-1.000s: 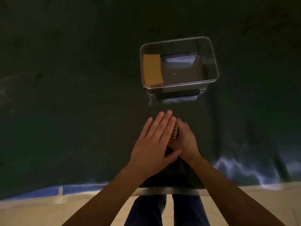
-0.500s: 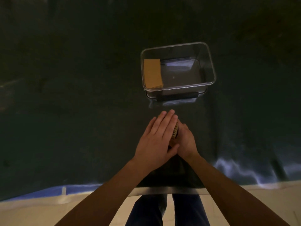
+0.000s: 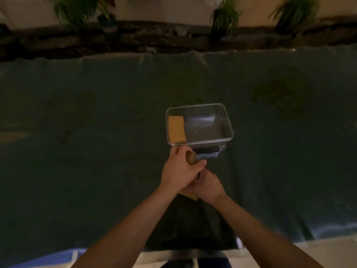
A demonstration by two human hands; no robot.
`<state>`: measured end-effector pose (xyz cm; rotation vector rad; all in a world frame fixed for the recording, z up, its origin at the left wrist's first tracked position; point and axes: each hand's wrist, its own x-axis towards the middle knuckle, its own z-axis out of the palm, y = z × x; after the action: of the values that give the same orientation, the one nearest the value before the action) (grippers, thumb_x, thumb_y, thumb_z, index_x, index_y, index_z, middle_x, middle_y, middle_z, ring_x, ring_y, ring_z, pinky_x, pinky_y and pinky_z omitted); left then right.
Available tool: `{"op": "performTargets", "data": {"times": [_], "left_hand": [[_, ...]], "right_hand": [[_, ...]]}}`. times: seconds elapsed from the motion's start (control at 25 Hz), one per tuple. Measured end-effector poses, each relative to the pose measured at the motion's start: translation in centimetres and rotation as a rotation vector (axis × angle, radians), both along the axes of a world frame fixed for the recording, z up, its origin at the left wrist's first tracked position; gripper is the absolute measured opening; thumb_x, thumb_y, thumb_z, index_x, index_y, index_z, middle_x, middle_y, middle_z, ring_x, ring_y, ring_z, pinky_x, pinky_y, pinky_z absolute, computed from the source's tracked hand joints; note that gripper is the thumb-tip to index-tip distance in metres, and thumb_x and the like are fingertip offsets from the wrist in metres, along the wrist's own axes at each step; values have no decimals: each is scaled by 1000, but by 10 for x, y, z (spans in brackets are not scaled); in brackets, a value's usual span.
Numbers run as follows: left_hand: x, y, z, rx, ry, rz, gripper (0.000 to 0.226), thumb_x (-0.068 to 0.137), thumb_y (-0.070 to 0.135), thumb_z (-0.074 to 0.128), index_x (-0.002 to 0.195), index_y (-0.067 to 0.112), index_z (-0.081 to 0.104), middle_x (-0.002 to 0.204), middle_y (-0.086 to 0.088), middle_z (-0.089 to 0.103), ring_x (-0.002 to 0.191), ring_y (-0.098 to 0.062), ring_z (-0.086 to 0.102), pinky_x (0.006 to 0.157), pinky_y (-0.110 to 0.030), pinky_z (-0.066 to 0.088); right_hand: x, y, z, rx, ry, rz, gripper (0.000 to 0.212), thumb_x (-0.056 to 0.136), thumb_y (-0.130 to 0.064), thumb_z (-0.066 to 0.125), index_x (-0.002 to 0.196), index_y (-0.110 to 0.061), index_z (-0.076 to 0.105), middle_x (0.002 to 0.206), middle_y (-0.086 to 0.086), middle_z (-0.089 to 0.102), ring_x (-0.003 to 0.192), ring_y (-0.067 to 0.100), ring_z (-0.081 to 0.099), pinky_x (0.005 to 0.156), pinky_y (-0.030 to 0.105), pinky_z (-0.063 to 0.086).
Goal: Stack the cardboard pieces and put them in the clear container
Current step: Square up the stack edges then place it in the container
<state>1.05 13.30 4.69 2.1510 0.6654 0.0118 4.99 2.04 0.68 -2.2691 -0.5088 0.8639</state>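
Observation:
A clear plastic container [image 3: 229, 130] stands on the dark cloth, with one tan cardboard piece [image 3: 176, 129] lying flat in its left end. Just in front of the container, my left hand [image 3: 178, 171] and my right hand [image 3: 207, 185] are pressed together around a small stack of cardboard pieces [image 3: 191, 158]. Only the stack's brown far end shows above my left thumb, and a corner pokes out below the hands. My left fingers nearly touch the container's near rim.
The dark cloth [image 3: 96, 151] covers the whole table. Beyond its far edge runs a dark ledge with several potted plants [image 3: 224, 18]. The table's near edge and a pale floor [image 3: 309, 252] lie below my forearms.
Both hands have closed around the cardboard stack and moved forward toward the container. The camera has tilted up, so the far ledge and plants show.

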Motion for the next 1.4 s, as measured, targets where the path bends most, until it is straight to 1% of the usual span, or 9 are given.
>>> {"op": "performTargets", "data": {"times": [0.28, 0.44, 0.6, 0.8, 0.96, 1.04, 1.16, 1.28, 1.4], "left_hand": [[23, 13, 70, -29, 11, 7, 18, 79, 35, 69, 93, 25, 64, 97, 3, 63, 90, -17, 61, 78, -35, 52], [30, 23, 105, -233, 67, -52, 19, 81, 33, 70, 95, 20, 69, 99, -1, 66, 91, -16, 62, 71, -30, 50], [33, 20, 124, -373, 73, -64, 27, 78, 37, 70, 101, 24, 71, 104, -3, 69, 98, -19, 64, 88, -38, 54], [36, 15, 132, -532, 84, -93, 21, 78, 32, 72, 97, 23, 73, 106, -10, 71, 101, -26, 67, 88, -46, 57], [41, 15, 139, -552, 104, -129, 25, 80, 45, 69, 102, 33, 74, 115, -7, 67, 109, -27, 62, 94, -49, 53], [38, 19, 144, -549, 51, -206, 46, 80, 62, 63, 122, 43, 63, 135, -2, 57, 123, -26, 53, 105, -52, 45], [21, 34, 147, -532, -160, -342, 87, 77, 66, 65, 149, 53, 18, 164, 9, 15, 149, -23, 19, 119, -53, 24], [-6, 31, 152, -260, -141, -594, 132, 65, 36, 89, 142, 64, -15, 160, 25, -9, 150, -13, 8, 120, -49, 24], [-11, 12, 150, 101, -121, -623, 144, 58, 42, 92, 137, 64, -27, 158, 28, -18, 151, -14, -3, 122, -53, 17]], "right_hand": [[3, 8, 73, 150, 23, -62, 71, 71, -38, 81, 134, -28, 47, 124, -3, 64, 117, 18, 61, 101, 37, 50], [17, -11, 107, 400, 616, -140, 84, 63, -46, 84, 137, -30, 45, 129, 3, 60, 121, 27, 57, 103, 52, 48], [19, -22, 113, 746, 1093, -176, 71, 84, -33, 74, 146, -19, 42, 142, 27, 51, 129, 45, 52, 106, 57, 43], [16, -14, 123, 811, 1014, -170, 72, 79, -33, 78, 143, -23, 46, 140, 26, 55, 125, 45, 55, 107, 57, 43], [15, -10, 144, 758, 872, -249, 72, 73, -35, 80, 137, -15, 53, 118, 21, 67, 97, 35, 69, 86, 48, 56], [13, -12, 152, 757, 856, -258, 69, 74, -37, 79, 135, -15, 54, 108, 19, 68, 87, 31, 70, 80, 47, 58], [19, -20, 161, 800, 864, -298, 54, 75, -35, 78, 123, -18, 63, 109, 18, 71, 89, 32, 70, 82, 49, 56], [28, -23, 162, 869, 938, -322, 58, 71, -33, 80, 126, -23, 64, 122, 20, 68, 108, 37, 66, 88, 53, 54], [30, -15, 164, 954, 1001, -293, 55, 76, -31, 79, 128, -24, 64, 131, 20, 64, 122, 42, 59, 106, 60, 42]]}}
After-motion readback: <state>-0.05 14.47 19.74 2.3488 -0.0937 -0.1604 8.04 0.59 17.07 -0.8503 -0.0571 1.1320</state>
